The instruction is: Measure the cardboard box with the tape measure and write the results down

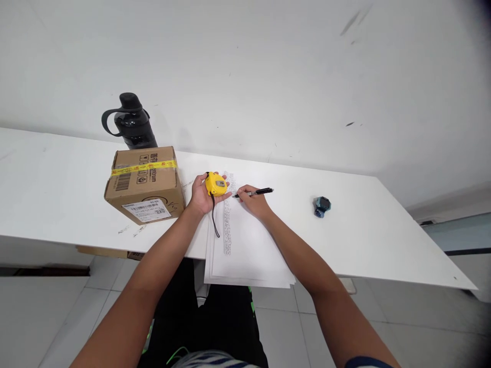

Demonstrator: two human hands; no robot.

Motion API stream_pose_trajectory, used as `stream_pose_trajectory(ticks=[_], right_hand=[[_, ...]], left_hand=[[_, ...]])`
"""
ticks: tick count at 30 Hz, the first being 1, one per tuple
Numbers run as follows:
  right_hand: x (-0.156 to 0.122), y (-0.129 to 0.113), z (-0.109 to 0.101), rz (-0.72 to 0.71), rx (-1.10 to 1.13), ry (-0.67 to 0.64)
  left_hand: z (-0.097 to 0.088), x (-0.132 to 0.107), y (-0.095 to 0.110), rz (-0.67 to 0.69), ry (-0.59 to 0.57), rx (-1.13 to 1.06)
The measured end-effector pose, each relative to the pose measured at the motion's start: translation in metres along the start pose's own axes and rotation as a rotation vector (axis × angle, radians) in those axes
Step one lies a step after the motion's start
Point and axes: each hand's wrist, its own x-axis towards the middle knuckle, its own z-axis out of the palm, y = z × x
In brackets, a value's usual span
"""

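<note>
Yellow plastic first: the tape measure [217, 184] rests in my left hand [199, 196], palm up, fingers half open around it. Just to its right, my right hand [254, 205] pinches a pen [264, 191], its long axis crosswise, tip pointing left toward the tape; whether it touches the paper stack [253, 250] beneath, I cannot tell. The sheets run lengthwise away from me, near edge overhanging the table [368, 230]. A cardboard box [148, 179] stands beside my left wrist; rightward, white tabletop stretches past a small teal object [321, 205].
</note>
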Motion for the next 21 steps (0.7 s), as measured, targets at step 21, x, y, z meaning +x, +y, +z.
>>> stream_pose_trajectory(ticks=[21], right_hand=[[-0.0009, -0.0018, 0.0024, 0.009, -0.007, -0.020]], left_hand=[[0.0020, 0.0025, -0.0063, 0.031, -0.018, 0.115]])
